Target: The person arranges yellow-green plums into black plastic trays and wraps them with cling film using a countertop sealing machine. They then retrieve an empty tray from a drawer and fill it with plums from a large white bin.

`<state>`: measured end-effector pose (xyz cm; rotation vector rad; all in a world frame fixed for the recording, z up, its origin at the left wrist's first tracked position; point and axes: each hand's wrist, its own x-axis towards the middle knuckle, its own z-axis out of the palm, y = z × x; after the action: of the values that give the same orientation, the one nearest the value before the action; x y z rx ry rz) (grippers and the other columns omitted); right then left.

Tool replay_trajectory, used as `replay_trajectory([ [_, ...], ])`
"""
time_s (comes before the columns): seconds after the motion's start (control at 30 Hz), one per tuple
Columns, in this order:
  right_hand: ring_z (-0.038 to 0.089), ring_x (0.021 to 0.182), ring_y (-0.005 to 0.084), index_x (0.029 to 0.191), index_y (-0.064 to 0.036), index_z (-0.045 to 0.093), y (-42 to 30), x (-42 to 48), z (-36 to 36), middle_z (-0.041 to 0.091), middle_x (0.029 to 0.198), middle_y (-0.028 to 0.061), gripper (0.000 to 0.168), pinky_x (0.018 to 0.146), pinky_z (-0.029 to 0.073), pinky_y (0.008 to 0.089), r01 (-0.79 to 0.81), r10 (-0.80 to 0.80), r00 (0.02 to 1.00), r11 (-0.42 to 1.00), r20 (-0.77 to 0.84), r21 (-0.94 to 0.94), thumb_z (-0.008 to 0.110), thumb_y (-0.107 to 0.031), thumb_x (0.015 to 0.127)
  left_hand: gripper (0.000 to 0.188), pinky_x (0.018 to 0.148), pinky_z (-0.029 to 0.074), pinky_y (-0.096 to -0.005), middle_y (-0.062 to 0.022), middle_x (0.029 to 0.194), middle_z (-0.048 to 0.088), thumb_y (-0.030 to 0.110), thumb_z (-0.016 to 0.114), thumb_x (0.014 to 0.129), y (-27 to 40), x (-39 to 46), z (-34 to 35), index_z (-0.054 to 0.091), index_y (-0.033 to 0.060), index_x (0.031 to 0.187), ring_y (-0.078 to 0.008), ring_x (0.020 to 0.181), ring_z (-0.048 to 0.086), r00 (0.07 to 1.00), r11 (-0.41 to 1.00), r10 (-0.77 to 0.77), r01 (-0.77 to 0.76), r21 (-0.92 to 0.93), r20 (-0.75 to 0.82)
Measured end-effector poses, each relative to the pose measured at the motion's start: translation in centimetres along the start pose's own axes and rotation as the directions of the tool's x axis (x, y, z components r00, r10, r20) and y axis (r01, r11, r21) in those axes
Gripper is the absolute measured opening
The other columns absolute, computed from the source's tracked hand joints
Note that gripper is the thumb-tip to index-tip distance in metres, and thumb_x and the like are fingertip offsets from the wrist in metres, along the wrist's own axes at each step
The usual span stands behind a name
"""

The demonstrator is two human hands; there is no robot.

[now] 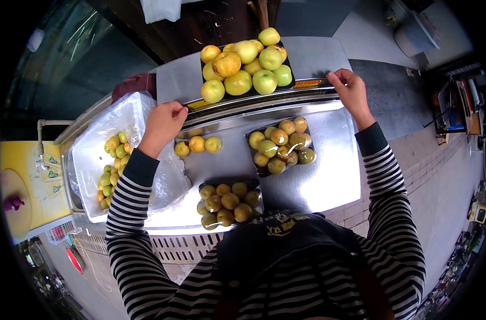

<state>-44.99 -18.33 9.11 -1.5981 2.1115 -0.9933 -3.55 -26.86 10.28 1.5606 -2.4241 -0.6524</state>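
My left hand [165,125] pinches at the left end of a long dark bar [263,96] on a stainless-steel wrapping machine [179,76]. At the bar's right end, my right hand [350,94] pinches with thumb and forefinger. Both seem to grip the edge of thin clear film, which is hard to make out. Beyond the bar, between my hands, a black tray is heaped with round yellow-green fruits [243,66]. Nearer me on the steel top lie two film-wrapped trays of fruit, the right tray [281,146] and the front tray [229,204].
Several loose fruits [197,144] lie near my left wrist. A white crate [89,168] lined with clear plastic holds more fruit at the left. Further left is a yellow counter [31,160] with a pipe [41,136]. A cluttered shelf [461,102] stands at the far right.
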Motion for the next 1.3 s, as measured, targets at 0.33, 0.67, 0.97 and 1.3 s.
replay_trajectory([
  [0.33, 0.039, 0.123, 0.0302, 0.083, -0.005, 0.069, 0.8, -3.2, 4.9, 0.06, 0.104, 0.0099, 0.037, 0.103, 0.002, 0.0612, -0.123, 0.075, 0.989, 0.903, -0.131, -0.412, 0.056, -0.04, 0.085, 0.057, 0.093, 0.031, -0.0493, -0.0166, 0.094, 0.064, 0.055, 0.035, 0.087, 0.1, 0.4, 4.2, 0.067, 0.008, 0.091, -0.0321, 0.097, 0.058, 0.928, 0.933, -0.351, 0.358, -0.034, 0.124],
  [0.67, 0.052, 0.087, 0.0166, 0.068, -0.003, 0.062, 4.4, -3.4, 6.4, 0.057, 0.08, 0.0034, 0.012, 0.097, 0.033, 0.0298, 0.12, 0.056, 0.906, 0.917, -0.42, 0.382, 0.063, -0.008, 0.079, 0.022, 0.078, 0.04, -0.0311, -0.0062, 0.071, 0.065, 0.025, 0.06, 0.083, -2.0, -0.6, 6.5, 0.069, 0.0058, 0.075, -0.0172, 0.077, 0.057, 0.91, 0.762, -0.334, 0.108, -0.639, -0.244],
  [0.97, 0.05, 0.088, 0.0104, 0.09, -0.006, 0.061, -0.4, -13.4, -2.2, 0.056, 0.089, 0.0009, 0.012, 0.076, 0.04, 0.0227, -0.18, 0.33, 0.94, 0.28, 0.081, 0.943, 0.061, -0.016, 0.085, 0.024, 0.072, 0.038, -0.0238, -0.003, 0.068, 0.061, 0.019, 0.058, 0.087, 4.0, -12.0, 1.8, 0.065, 0.0008, 0.073, -0.0088, 0.066, 0.051, 0.914, 0.488, -0.373, 0.048, -0.871, -0.159],
  [1.3, 0.041, 0.068, 0.0093, 0.078, -0.005, 0.051, -3.0, -22.6, -7.6, 0.046, 0.09, 0.0024, 0.015, 0.053, 0.039, 0.0187, -0.196, 0.133, 0.971, -0.028, 0.198, 0.98, 0.061, -0.015, 0.085, 0.032, 0.062, 0.03, -0.0259, -0.0037, 0.062, 0.048, 0.024, 0.058, 0.086, 7.9, -23.4, 1.9, 0.055, 0.0027, 0.062, -0.0125, 0.063, 0.041, 0.91, 0.144, -0.4, -0.058, -0.988, -0.112],
])
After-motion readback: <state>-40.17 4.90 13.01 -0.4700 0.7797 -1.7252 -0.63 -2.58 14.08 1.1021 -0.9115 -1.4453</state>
